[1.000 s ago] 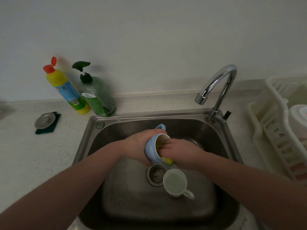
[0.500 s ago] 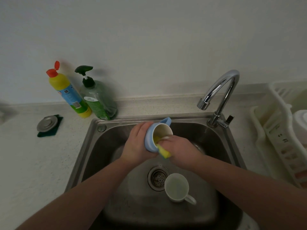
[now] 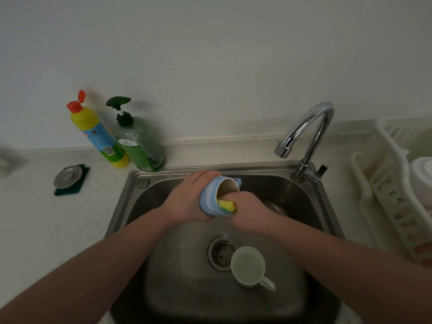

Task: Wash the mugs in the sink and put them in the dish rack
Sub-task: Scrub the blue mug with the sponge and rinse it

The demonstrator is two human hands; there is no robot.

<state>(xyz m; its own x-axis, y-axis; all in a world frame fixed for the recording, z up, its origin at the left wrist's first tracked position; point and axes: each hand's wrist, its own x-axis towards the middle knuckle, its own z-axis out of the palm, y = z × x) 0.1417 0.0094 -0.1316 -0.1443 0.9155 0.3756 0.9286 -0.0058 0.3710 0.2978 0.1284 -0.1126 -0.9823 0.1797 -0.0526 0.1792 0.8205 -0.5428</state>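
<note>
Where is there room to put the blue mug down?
Bare sink floor lies left of the drain, and bare counter lies left of the sink, in front of the stopper. It is crowded by the white mug beside the drain and by the two bottles at the wall.

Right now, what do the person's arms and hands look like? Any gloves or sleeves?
No gloves and no sleeves show. Both arms are bare along all that the picture takes in, and the left hand and right hand are bare too. No watch, ring or bracelet shows on either. The dim light hides finer marks.
</note>
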